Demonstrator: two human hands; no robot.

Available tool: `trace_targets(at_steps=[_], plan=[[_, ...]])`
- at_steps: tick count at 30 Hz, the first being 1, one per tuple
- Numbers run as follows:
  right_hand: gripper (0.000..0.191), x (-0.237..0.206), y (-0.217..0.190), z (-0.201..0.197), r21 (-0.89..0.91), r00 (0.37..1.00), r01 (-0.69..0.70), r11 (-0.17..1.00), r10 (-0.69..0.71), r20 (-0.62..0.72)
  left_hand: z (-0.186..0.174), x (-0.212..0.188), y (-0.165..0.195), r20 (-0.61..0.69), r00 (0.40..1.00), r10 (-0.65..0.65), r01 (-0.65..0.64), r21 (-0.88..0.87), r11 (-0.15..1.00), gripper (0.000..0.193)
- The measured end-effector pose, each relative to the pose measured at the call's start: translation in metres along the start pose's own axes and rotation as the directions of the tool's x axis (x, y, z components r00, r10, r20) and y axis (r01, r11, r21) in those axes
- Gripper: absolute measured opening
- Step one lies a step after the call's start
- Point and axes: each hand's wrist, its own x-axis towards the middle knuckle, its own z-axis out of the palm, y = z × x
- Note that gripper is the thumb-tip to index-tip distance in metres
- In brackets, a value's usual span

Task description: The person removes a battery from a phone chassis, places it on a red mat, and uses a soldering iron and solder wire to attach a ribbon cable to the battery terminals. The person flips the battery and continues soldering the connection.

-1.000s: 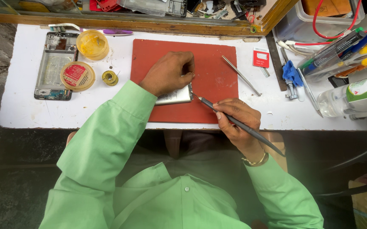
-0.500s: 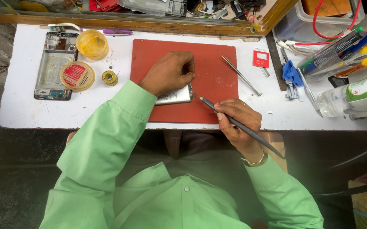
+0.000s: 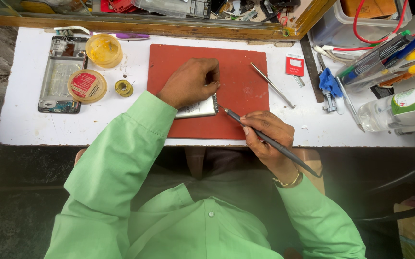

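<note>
Tool tip at phone part's right edge, work under way.
Left hand (image 3: 190, 82) presses the phone part (image 3: 199, 109) onto the red mat (image 3: 246, 103); right hand (image 3: 265, 139) fingers grip the slim dark tool (image 3: 270, 141).

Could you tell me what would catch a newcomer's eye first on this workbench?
Probably the red mat at the middle of the white table, where the left hand presses down a small silvery part and the right hand aims a dark pen-like tool at its corner. At far left lies an opened phone frame, with yellow tubs beside it.
</note>
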Motion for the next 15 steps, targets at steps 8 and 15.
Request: trace_targets(at_steps=[8,15], plan=[[0.013,-0.0009,0.0025,-0.0001,0.05,0.999,-0.037,0.998,0.037,-0.014,-0.0003,0.0004,-0.0001,0.006,1.0,-0.007,0.007,-0.002,1.0,0.013],[0.013,-0.0005,0.0025,-0.0005,0.041,1.0,0.002,0.999,-0.002,-0.01,0.0008,0.0,-0.0019,-0.014,1.0,0.023,-0.023,-0.001,1.0,0.013]])
